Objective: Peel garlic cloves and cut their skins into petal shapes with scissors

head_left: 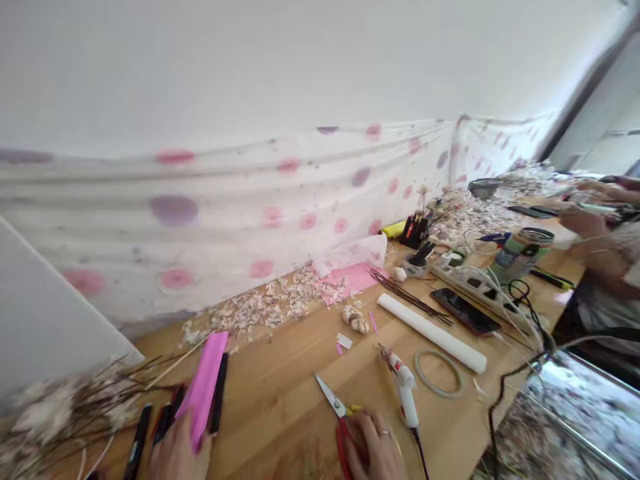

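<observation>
My left hand (177, 455) is at the bottom edge, its fingers closed on the near end of a folded pink paper strip (204, 383) that lies on the wooden table (280, 400). My right hand (375, 447) rests on the red handles of a pair of scissors (336, 408) whose blades lie flat and point away to the left. A white glue gun (404, 390) lies just right of that hand. Black markers (150, 420) lie beside the pink strip.
Dried twigs with pale flowers (65, 407) fill the left corner. Paper scraps (270, 303), a white roll (430, 331), a tape ring (440, 373), a phone (465, 311), a power strip with cables (495, 293) and another person's arms (595, 220) lie to the right. A dotted cloth (250, 213) hangs behind.
</observation>
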The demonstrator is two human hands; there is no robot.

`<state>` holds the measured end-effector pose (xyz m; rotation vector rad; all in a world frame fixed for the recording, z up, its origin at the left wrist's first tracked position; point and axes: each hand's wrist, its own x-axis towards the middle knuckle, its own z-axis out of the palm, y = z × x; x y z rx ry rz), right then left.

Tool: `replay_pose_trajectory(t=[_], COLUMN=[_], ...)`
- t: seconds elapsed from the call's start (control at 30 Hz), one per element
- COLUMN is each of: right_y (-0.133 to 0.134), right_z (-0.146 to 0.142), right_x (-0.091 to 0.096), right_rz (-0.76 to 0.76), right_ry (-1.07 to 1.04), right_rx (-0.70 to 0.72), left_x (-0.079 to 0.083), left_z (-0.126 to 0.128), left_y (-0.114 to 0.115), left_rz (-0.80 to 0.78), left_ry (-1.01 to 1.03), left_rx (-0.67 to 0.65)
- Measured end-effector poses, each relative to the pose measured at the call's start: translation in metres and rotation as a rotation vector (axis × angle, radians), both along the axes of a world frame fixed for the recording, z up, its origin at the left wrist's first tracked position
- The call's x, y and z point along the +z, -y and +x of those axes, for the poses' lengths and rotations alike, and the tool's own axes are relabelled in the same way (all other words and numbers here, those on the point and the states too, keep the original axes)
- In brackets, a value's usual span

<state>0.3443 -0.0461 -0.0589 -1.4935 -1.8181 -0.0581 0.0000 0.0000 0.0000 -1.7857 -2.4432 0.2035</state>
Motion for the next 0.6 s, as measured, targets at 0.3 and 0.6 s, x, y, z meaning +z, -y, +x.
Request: replay_pose_trajectory(t=[0.3,0.6], right_y=[-0.001,-0.064], right_z=[0.012,-0.008], right_x=[-0.011,0.109], right_rz=[-0.140,-0.388], right_ry=[0.028,-0.001], right_rx=[0.099,-0.051], left_x=[0.005,-0.022], left_z=[0.021,0.003], left_y=[0.006,0.025], left_rz=[0.124,0.452], left_ry=[0.138,0.273], left_rx=[0.117,0.048])
